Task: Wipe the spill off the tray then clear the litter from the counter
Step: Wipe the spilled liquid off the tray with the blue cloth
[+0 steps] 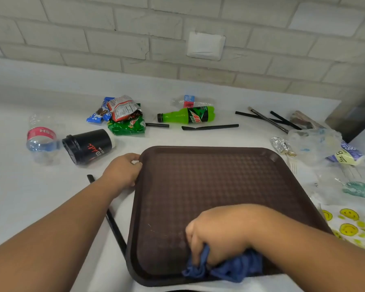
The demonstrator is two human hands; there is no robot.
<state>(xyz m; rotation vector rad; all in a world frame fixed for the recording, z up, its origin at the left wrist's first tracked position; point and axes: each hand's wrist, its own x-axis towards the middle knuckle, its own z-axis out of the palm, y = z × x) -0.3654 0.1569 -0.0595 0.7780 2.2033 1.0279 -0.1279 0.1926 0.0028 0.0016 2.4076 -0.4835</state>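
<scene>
Our right hand grips a crumpled blue cloth pressed on the near part of the dark brown plastic tray. Our left hand holds the tray's far left rim with curled fingers. The tray lies on the white counter, with a black paper cup and a green soda bottle lying beyond it.

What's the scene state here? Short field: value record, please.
tray: brown, on white counter
left hand: grips tray's left rim
right hand: grips blue cloth on tray's near edge
spill: none clearly visible
litter behind tray: black cup and green bottle on their sides, wrappers, black straw
litter right: foil ball, clear plastic bag
</scene>
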